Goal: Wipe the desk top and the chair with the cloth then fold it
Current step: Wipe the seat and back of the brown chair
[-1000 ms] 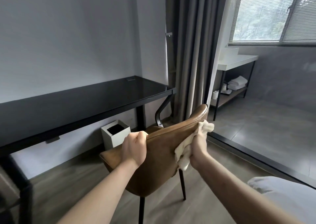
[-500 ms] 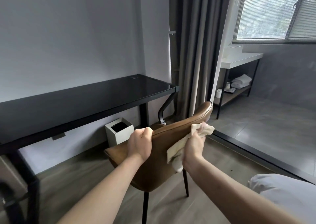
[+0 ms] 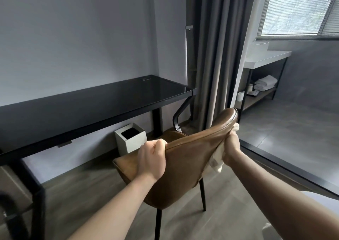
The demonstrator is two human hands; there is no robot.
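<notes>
Desk (image 3: 95, 102), black and glossy-topped, runs along the grey wall, with a white square bin (image 3: 131, 138) on the floor beneath it. Nearer the camera stands the brown leather chair (image 3: 185, 159), its back turned to the person. On the top edge of the backrest the left hand (image 3: 151, 160) curls in a firm grip. At the backrest's right edge the right hand (image 3: 232, 148) clutches the pale cloth (image 3: 217, 157) and presses it against the leather.
</notes>
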